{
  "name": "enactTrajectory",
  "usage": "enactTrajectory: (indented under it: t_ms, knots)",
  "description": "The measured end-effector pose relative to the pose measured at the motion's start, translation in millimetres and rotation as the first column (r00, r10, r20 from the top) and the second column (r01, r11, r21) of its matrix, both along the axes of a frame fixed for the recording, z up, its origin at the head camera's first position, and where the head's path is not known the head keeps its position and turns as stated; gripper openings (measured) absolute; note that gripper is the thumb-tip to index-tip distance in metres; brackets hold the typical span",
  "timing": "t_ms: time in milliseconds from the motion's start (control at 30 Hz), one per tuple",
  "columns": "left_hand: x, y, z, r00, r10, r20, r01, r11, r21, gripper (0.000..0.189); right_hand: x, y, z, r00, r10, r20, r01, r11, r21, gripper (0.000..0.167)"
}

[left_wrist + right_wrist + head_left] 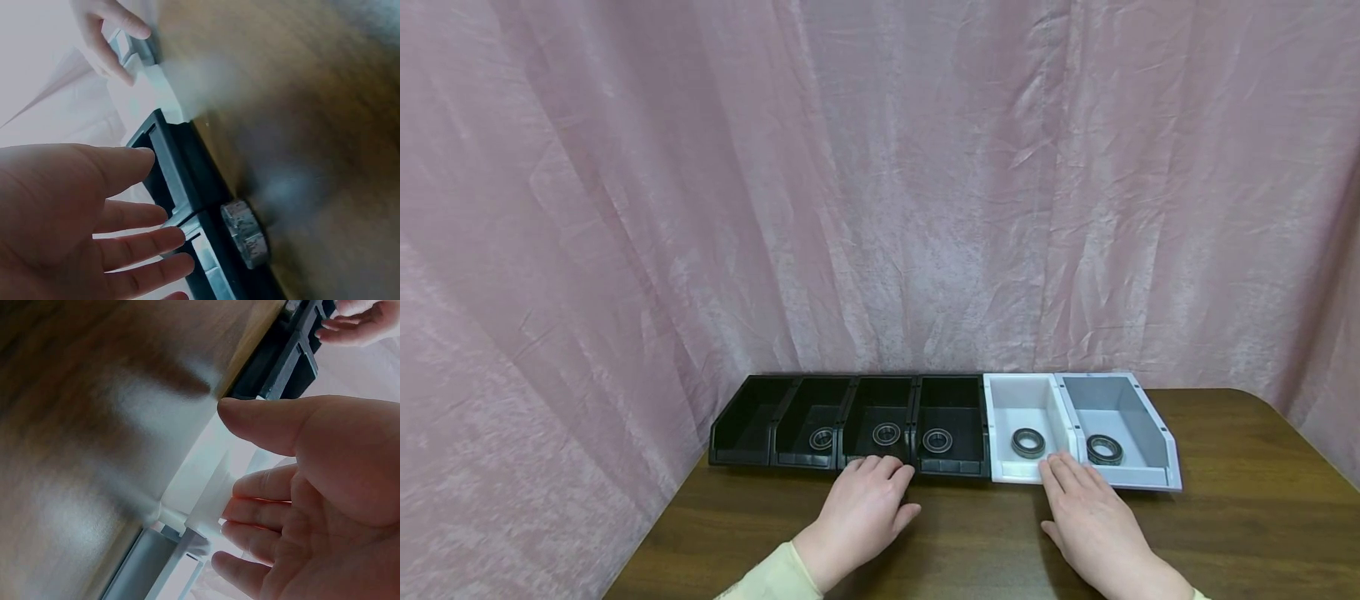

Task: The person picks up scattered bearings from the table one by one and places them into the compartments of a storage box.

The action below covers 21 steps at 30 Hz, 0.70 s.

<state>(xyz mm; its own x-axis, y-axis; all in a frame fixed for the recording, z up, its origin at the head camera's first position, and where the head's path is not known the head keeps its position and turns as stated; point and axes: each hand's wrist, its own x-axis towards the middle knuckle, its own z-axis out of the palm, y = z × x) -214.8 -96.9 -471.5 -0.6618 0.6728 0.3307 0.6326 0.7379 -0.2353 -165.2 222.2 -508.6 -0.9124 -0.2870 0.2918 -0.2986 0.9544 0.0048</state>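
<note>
Black ball bearings lie flat in the bins: one (822, 438) in the second black bin from the left, one (886, 433) in the third, one (937, 440) in the fourth. A larger bearing (1027, 442) sits in the white bin (992, 450), another (1104, 450) in the light grey bin (1172, 467). My left hand (865, 512) is at the front of the third black bin, fingers loosely extended. My right hand (1090, 517) reaches over the white and grey bins' front edges, fingers nearly straight. Neither hand holds anything. Whether either touches a rim, I cannot tell.
A short silver round object (245, 234) sits on the table against a black bin's front; the head view hides it. The leftmost black bin (741, 446) shows no bearing. Brown wooden tabletop (977, 542) lies in front, and a pink curtain (925, 208) hangs behind.
</note>
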Motion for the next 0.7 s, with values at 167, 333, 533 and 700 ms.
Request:
enactTrajectory:
  t_ms: [167,333,533,700]
  knots:
    - [1.3,-3.1,-7.3,1.000,-0.002,-0.022,0.002,1.000,-0.022,0.040,-0.3,0.8,-0.6,1.000,0.003,-0.017,-0.003,1.000,0.005,0.074]
    - [1.6,-5.1,-11.9,1.000,0.015,0.016,-0.014,0.999,-0.042,0.040,0.2,0.9,1.2,1.000,-0.002,-0.004,0.002,1.000,0.013,0.074]
    - [1.5,-5.7,-15.0,0.996,0.044,0.072,-0.039,0.997,-0.068,0.042,1.0,0.8,3.2,1.000,-0.006,0.016,0.006,1.000,0.017,0.074]
    - [0.7,-6.4,-18.4,0.995,0.054,0.080,-0.047,0.995,-0.090,0.042,1.1,0.5,2.9,1.000,-0.005,0.008,0.004,1.000,0.015,0.074]
